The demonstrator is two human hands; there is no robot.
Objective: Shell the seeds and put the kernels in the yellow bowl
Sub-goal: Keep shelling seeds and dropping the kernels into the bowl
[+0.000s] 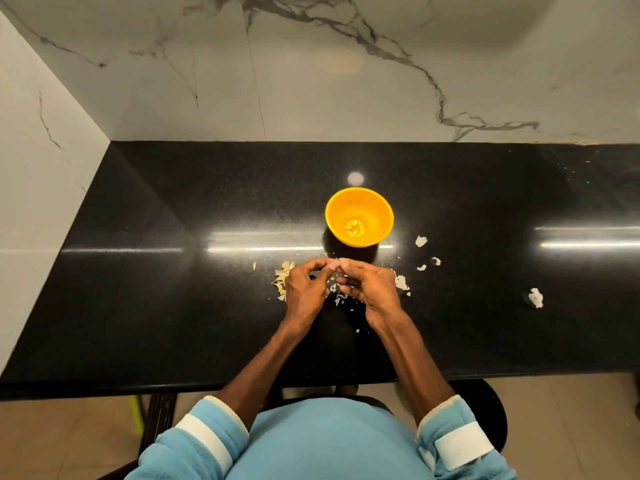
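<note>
Fingertips of the left hand [304,289] and right hand [372,289] meet in a pinch on something too small to make out, probably one seed. Unshelled seeds [284,275] lie heaped on the table [173,306] just beside the left hand. A few kernels [354,228] sit in the yellow bowl [381,216] just beyond. The seeds look light, dry, brittle and slippery, so they are best pinched at the edges to split the seam. Torn shells [401,282] lie scattered to the right. No writing is legible.

Bare counter [173,306] left and right — yellow bowl [359,216] just beyond the hands [337,282].
</note>
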